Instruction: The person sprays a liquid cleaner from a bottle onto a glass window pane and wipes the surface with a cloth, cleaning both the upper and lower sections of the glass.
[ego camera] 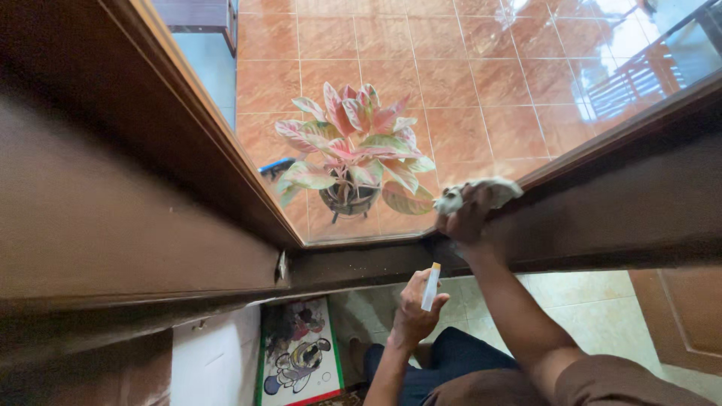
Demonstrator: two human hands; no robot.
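Seen from above, through a window with a dark wooden frame (361,263). Right hand (468,218) on the frame's right-hand rail, fingers closed over a crumpled pale cloth (474,194) and pressing it against the wood at the lower edge of the glass (451,90). Left hand (417,304) just below the frame's bottom corner, wrapped around a small white spray bottle (431,287) with a yellowish top, bottle upright and tilted slightly, tip near the frame but apart from it. Beyond the glass, out past the frame, a potted plant (353,150) with pink-and-green leaves standing on orange floor tiles (466,75), with a small blue object (277,167) beside it, too hidden to identify. Below the frame, on the near side, a cartoon-printed mat (299,353) on pale floor tiles (587,301), left of the left forearm. Dark trousers and a brown sleeve at the bottom edge, under the frame.
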